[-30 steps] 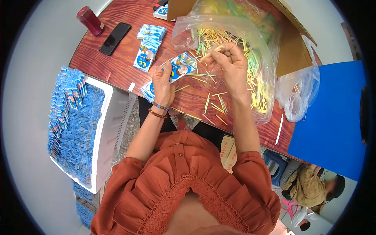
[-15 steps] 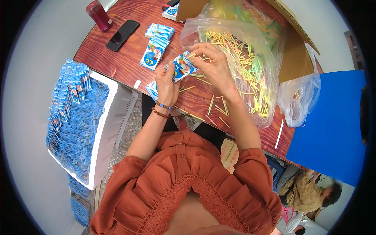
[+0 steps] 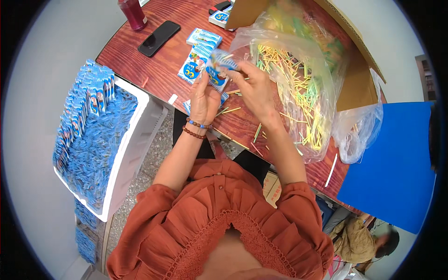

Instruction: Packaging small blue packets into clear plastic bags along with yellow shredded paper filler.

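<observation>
My left hand, with beaded bracelets at the wrist, holds a small blue-and-white printed packet above the table's near edge. The fingers of my right hand are pinched at the packet's upper right side. Motion smears the packet's upper end, where a pale stick-like shape shows; I cannot make out what the right fingertips grip. Just beyond the left hand lie more such packets. Another packet is partly hidden behind the left wrist. Loose thin coloured sticks are scattered on the table near both hands.
A clear bag of yellow and green sticks lies open at right, before a cardboard box. Beside the table at left stands a white bin full of packets. A phone, red bottle and blue board are around.
The view has shifted slightly. My right hand has come closer to the left, and the held packet is now blurred and turned more upright. The left hand keeps its hold.
</observation>
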The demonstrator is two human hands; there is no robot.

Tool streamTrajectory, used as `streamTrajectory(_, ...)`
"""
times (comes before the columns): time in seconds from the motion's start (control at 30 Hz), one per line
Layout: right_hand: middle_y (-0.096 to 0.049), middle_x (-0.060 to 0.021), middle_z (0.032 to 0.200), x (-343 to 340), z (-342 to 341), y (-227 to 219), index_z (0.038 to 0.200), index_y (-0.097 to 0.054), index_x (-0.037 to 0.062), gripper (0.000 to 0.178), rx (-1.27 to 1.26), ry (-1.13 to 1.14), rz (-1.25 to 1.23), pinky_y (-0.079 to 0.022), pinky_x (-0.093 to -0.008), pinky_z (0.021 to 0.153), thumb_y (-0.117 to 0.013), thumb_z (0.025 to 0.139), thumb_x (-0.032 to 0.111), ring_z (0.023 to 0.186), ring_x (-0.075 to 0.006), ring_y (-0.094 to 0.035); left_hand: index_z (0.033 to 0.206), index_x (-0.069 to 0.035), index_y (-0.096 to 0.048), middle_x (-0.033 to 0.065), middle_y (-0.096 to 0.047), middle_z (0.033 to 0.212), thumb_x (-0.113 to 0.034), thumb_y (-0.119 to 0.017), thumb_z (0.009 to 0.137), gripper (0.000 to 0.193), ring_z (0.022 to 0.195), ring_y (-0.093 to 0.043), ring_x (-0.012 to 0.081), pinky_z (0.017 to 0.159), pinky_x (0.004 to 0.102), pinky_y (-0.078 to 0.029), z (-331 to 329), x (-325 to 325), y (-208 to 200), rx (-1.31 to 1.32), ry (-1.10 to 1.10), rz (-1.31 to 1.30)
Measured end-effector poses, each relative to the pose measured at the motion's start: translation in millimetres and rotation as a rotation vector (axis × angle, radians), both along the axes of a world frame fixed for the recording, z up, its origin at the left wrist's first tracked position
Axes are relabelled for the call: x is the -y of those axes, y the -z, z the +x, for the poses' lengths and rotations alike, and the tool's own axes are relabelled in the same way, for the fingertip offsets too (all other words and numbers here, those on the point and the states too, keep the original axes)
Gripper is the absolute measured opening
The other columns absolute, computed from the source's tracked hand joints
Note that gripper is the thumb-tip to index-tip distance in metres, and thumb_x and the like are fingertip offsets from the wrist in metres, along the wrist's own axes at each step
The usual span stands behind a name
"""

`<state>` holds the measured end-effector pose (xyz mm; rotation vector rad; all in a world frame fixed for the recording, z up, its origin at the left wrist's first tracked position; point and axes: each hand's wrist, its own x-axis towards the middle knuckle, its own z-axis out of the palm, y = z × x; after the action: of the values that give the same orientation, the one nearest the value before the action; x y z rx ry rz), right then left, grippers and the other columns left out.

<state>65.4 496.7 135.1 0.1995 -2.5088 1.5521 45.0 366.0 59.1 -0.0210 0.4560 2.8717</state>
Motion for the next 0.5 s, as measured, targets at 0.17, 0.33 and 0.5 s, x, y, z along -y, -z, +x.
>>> streamTrajectory(0.17, -0.063, -0.0009, 0.075, -11, -21, -1, 0.089, -0.071, 0.0008, 0.013, -0.020, 0.058, 0.064, -0.040, -0.0244, 0.061, -0.064, 0.086, 0.011, 0.070, -0.0070, -0.052, 0.108, -0.002, -0.062, 0.0069, -0.066, 0.107, -0.014, -0.053, 0.098, 0.018, 0.098, -0.062, 0.0164, 0.090, 0.0354, -0.050, -11, 19, 17, -0.090, -0.012, -0.128)
streamTrajectory(0.33, -0.061, -0.0003, 0.063, 6, -49, 21, 0.080, -0.071, 0.0003, 0.016, 0.020, -0.002, -0.155, -0.035, -0.0216, 0.049, -0.063, 0.086, 0.014, 0.054, -0.0053, -0.047, 0.110, 0.000, -0.064, 0.0059, -0.067, 0.101, -0.013, -0.056, 0.096, 0.020, 0.088, -0.061, 0.0094, 0.077, 0.0274, -0.049, -26, 53, 31, -0.093, -0.162, -0.536)
streamTrajectory(0.5, -0.070, -0.0054, 0.073, 32, -82, 84, 0.082, -0.072, 0.0014, 0.015, 0.309, 0.004, -0.459, -0.039, -0.0212, 0.043, -0.063, 0.086, 0.013, 0.048, -0.0064, -0.053, 0.120, 0.005, -0.057, 0.0090, -0.063, 0.112, -0.014, -0.059, 0.095, 0.032, 0.097, -0.059, 0.0108, 0.082, 0.0234, -0.048, -50, 71, 44, -0.146, -0.433, -1.179)
